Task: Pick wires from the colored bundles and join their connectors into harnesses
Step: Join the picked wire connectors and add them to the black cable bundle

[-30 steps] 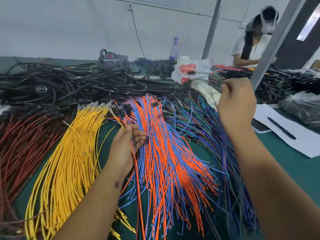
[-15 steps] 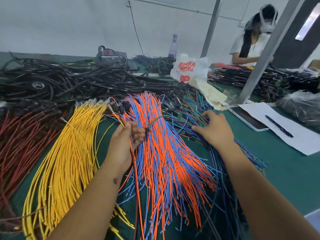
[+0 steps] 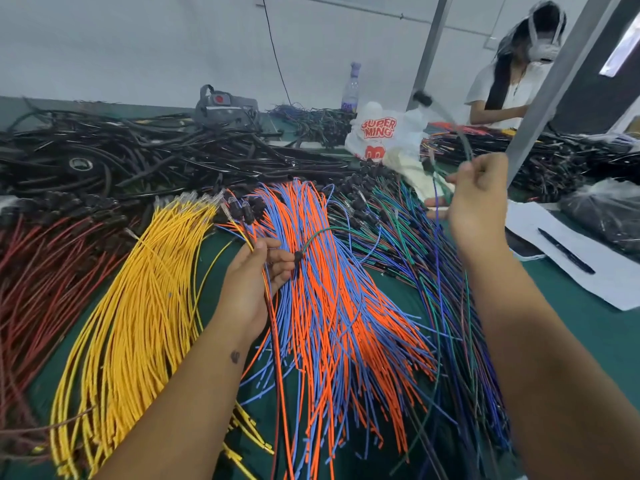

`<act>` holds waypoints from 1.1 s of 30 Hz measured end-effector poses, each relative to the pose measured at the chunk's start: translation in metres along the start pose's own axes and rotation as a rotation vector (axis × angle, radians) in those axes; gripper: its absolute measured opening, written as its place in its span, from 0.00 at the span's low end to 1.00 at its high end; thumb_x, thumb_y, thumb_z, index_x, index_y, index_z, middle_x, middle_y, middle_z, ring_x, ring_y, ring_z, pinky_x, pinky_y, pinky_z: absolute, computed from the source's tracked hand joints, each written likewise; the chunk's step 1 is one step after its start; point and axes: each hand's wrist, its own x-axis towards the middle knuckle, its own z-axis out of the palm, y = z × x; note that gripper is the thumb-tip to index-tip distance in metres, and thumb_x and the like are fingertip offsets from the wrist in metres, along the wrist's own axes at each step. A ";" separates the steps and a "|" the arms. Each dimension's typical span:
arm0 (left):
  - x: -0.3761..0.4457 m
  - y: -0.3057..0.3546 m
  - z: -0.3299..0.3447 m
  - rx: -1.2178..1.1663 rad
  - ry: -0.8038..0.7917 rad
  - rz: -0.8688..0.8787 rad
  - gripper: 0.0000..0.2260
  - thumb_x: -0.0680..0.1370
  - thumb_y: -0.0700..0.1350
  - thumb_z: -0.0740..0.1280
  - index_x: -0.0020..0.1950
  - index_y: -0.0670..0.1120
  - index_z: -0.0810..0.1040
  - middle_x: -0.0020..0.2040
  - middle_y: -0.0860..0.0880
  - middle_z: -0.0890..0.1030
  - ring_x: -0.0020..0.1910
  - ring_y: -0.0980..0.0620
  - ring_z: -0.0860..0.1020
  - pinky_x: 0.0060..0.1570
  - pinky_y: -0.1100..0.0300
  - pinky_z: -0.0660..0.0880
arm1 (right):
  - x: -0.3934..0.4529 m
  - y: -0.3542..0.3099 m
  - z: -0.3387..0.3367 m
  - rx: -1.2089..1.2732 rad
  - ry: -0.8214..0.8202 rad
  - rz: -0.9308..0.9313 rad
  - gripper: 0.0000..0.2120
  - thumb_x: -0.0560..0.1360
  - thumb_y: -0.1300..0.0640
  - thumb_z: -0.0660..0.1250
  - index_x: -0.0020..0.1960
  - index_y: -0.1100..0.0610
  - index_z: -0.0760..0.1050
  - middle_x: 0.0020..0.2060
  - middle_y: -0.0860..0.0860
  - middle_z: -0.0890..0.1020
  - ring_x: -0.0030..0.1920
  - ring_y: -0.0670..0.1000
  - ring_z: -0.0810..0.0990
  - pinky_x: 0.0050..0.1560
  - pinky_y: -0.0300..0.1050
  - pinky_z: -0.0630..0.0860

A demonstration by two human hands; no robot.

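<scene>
Colored wire bundles fan across the green table: yellow wires (image 3: pixel 138 306), orange and blue wires (image 3: pixel 332 306), green, blue and purple wires (image 3: pixel 415 244), and dark red wires (image 3: pixel 38 285). My left hand (image 3: pixel 256 282) sits between the yellow and orange bundles and grips a few picked wires, with a small black connector (image 3: pixel 298 255) on a green wire at its fingertips. My right hand (image 3: pixel 478 202) is raised over the green and purple bundle and pinches thin green and purple wires (image 3: pixel 437 216); a blurred grey wire with a black connector (image 3: pixel 421 97) arcs up from it.
Black cables (image 3: pixel 145 157) are heaped at the back left. A white plastic bag (image 3: pixel 381 133) and a bottle (image 3: pixel 350 88) stand behind the bundles. Paper with a pen (image 3: pixel 568 252) and a phone lie right. A metal post (image 3: pixel 554 84) rises right; a person works behind it.
My right hand has risen from the green and purple bundle, lifting thin wires with it. My left hand has stayed in place holding its wires.
</scene>
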 end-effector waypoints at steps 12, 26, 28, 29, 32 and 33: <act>-0.001 0.003 -0.002 0.018 -0.026 -0.014 0.12 0.84 0.47 0.55 0.50 0.43 0.74 0.31 0.48 0.78 0.25 0.55 0.71 0.26 0.65 0.70 | -0.001 0.019 -0.015 -0.250 -0.682 0.458 0.08 0.75 0.61 0.70 0.45 0.68 0.76 0.29 0.57 0.79 0.24 0.48 0.72 0.23 0.38 0.69; -0.004 0.048 -0.004 0.462 -0.128 -0.288 0.14 0.85 0.49 0.52 0.42 0.48 0.70 0.21 0.54 0.60 0.16 0.60 0.55 0.18 0.71 0.51 | -0.040 -0.112 0.003 0.337 -1.016 0.541 0.13 0.80 0.52 0.55 0.44 0.58 0.73 0.24 0.46 0.60 0.20 0.41 0.56 0.22 0.34 0.50; -0.001 0.067 -0.019 0.327 -0.139 -0.362 0.14 0.84 0.50 0.53 0.41 0.49 0.70 0.20 0.55 0.58 0.16 0.61 0.55 0.16 0.70 0.50 | -0.049 -0.126 0.020 0.604 -0.985 0.643 0.11 0.78 0.56 0.56 0.44 0.59 0.75 0.25 0.46 0.60 0.22 0.42 0.57 0.25 0.34 0.51; 0.003 0.077 -0.027 0.235 -0.138 -0.386 0.15 0.83 0.51 0.53 0.40 0.49 0.71 0.21 0.56 0.57 0.16 0.61 0.55 0.16 0.70 0.49 | -0.055 -0.131 0.031 0.746 -0.951 0.697 0.10 0.76 0.58 0.56 0.43 0.61 0.74 0.25 0.46 0.61 0.22 0.42 0.57 0.25 0.33 0.52; 0.011 0.098 -0.049 -0.012 -0.108 -0.411 0.15 0.83 0.52 0.54 0.40 0.48 0.73 0.21 0.56 0.58 0.15 0.61 0.56 0.15 0.70 0.49 | -0.075 -0.134 0.073 1.096 -0.839 0.830 0.10 0.78 0.61 0.56 0.42 0.63 0.73 0.24 0.46 0.62 0.19 0.43 0.59 0.21 0.33 0.56; 0.011 0.098 -0.057 -0.051 -0.092 -0.407 0.16 0.83 0.51 0.54 0.41 0.48 0.73 0.20 0.55 0.58 0.15 0.61 0.56 0.15 0.70 0.50 | -0.085 -0.129 0.089 1.132 -0.833 0.847 0.11 0.80 0.61 0.54 0.41 0.62 0.71 0.23 0.46 0.63 0.19 0.43 0.60 0.20 0.33 0.57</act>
